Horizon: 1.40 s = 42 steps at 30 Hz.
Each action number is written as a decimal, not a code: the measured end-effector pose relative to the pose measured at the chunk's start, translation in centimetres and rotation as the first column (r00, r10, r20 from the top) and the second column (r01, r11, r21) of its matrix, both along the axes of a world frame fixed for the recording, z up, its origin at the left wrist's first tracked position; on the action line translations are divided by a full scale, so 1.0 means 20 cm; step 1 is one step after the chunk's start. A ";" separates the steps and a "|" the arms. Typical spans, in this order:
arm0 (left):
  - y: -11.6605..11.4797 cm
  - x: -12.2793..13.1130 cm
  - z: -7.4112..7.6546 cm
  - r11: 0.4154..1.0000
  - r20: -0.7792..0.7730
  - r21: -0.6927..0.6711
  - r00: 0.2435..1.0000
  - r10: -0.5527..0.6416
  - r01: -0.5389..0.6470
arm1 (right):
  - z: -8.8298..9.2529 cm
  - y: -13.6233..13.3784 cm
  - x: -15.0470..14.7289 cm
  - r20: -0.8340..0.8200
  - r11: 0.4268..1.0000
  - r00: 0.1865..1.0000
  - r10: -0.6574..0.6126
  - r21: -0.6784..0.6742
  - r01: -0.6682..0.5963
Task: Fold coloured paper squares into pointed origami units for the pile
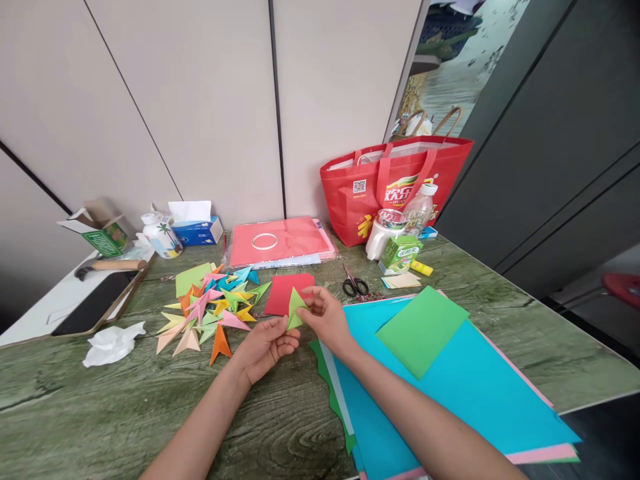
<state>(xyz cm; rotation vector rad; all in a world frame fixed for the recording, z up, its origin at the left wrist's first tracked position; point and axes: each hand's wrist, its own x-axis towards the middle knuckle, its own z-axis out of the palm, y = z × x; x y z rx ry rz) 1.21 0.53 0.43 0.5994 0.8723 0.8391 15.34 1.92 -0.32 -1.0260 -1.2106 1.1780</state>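
A small folded piece of light green paper [295, 309] is held up over the table between both hands. My left hand [273, 343] pinches its lower left corner, and my right hand [325, 317] grips its right edge with thumb and fingers. Just behind it lies a stack of red paper squares [283, 293]. Left of my hands is a pile of folded paper pieces [210, 308] in orange, pink, yellow, green and blue. A green square sheet [423, 331] rests on large blue sheets [480, 387] beneath my right forearm.
Black-handled scissors [355, 285], a green carton [401, 255], a white mug [385, 233] and a red bag [350, 200] stand or lie at the back right. At the left are a crumpled tissue [114, 344], a hammer [113, 265] and a blue tissue box [199, 232].
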 end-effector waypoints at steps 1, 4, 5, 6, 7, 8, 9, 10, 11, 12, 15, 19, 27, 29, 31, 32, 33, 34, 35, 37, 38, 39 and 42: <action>0.00 0.00 0.00 1.000 0.001 0.001 1.000 -0.001 0.001 | 0.00 0.00 0.00 0.002 1.000 1.000 -0.004 0.000 0.004; 0.00 0.00 0.01 0.999 -0.031 0.036 1.000 -0.006 0.007 | 0.01 0.00 0.00 0.003 1.000 1.000 -0.008 -0.012 0.008; -0.01 0.01 0.01 0.998 -0.049 0.056 0.999 -0.008 0.011 | 0.01 0.00 0.00 -0.001 1.000 1.000 -0.006 -0.018 0.006; -0.01 0.01 0.02 0.997 -0.069 0.081 0.998 -0.008 0.013 | 0.01 0.00 0.00 -0.006 1.000 1.000 -0.005 -0.022 0.004; -0.02 0.02 0.02 0.994 -0.089 0.108 0.996 -0.002 0.012 | 0.01 0.00 0.00 -0.010 1.000 1.000 -0.005 -0.024 0.005; -0.02 0.02 0.02 0.991 -0.109 0.134 0.994 0.006 0.009 | 0.01 0.00 0.00 -0.013 1.000 1.000 -0.006 -0.024 0.006; -0.02 0.03 0.02 0.987 -0.129 0.158 0.992 0.017 0.004 | 0.01 0.00 0.00 -0.014 1.000 1.000 -0.008 -0.021 0.007; -0.03 0.03 0.02 0.984 -0.146 0.179 0.989 0.032 -0.006 | 0.01 -0.01 0.00 -0.013 1.000 1.000 -0.009 -0.017 0.009; -0.03 0.04 0.02 0.980 -0.163 0.196 0.985 0.049 -0.017 | 0.01 -0.01 0.00 -0.011 1.000 1.000 -0.012 -0.014 0.011; -0.04 0.04 0.02 0.977 -0.178 0.210 0.982 0.067 -0.029 | 0.02 -0.01 -0.01 -0.010 1.000 1.000 -0.013 -0.012 0.013; -0.04 0.04 0.02 0.970 -0.201 0.235 0.974 0.105 -0.056 | 0.02 -0.01 -0.01 -0.022 1.000 1.000 -0.007 -0.016 0.007; -0.04 0.04 0.02 0.967 -0.177 0.253 0.980 0.090 -0.043 | 0.03 -0.01 -0.01 -0.069 0.999 0.998 0.006 -0.051 -0.009; -0.03 0.02 0.03 0.970 -0.078 0.239 0.996 -0.038 0.056 | 0.04 0.00 0.02 -0.089 0.992 0.994 0.067 -0.102 -0.076; -0.02 0.02 0.01 0.969 -0.068 0.245 0.998 -0.019 0.035 | 0.04 0.00 0.02 -0.064 0.994 0.995 0.070 -0.084 -0.076; -0.01 0.01 0.00 0.971 -0.069 0.239 0.998 0.002 0.015 | 0.04 0.00 0.01 -0.029 0.995 0.997 0.072 -0.064 -0.073; -0.01 0.00 -0.01 0.972 -0.073 0.234 0.997 0.010 0.007 | 0.03 -0.01 0.01 -0.017 0.995 0.997 0.077 -0.061 -0.078; -0.01 -0.01 -0.01 0.974 -0.076 0.228 0.997 0.017 0.000 | 0.03 -0.01 0.01 -0.012 0.994 0.996 0.086 -0.061 -0.087; 0.00 -0.01 -0.01 0.975 -0.077 0.223 0.997 0.023 -0.005 | 0.03 -0.01 0.01 -0.011 0.994 0.996 0.094 -0.063 -0.095; 0.00 -0.01 -0.01 0.976 -0.076 0.217 0.997 0.026 -0.009 | 0.04 -0.01 0.01 -0.014 0.993 0.995 0.100 -0.065 -0.101; 0.00 -0.01 -0.01 0.979 -0.061 0.204 0.998 0.029 -0.016 | 0.04 -0.01 0.01 -0.025 0.992 0.994 0.110 -0.064 -0.111; 0.00 -0.01 0.00 0.980 -0.049 0.196 0.998 0.032 -0.021 | 0.04 -0.01 0.01 -0.033 0.991 0.993 0.115 -0.060 -0.117; 0.00 -0.01 0.00 0.982 -0.035 0.186 0.999 0.034 -0.027 | 0.05 -0.01 0.01 -0.040 0.991 0.992 0.120 -0.053 -0.122; 0.00 -0.01 0.00 0.987 0.002 0.159 0.999 0.038 -0.038 | 0.05 -0.01 0.02 -0.050 0.991 0.990 0.130 -0.025 -0.131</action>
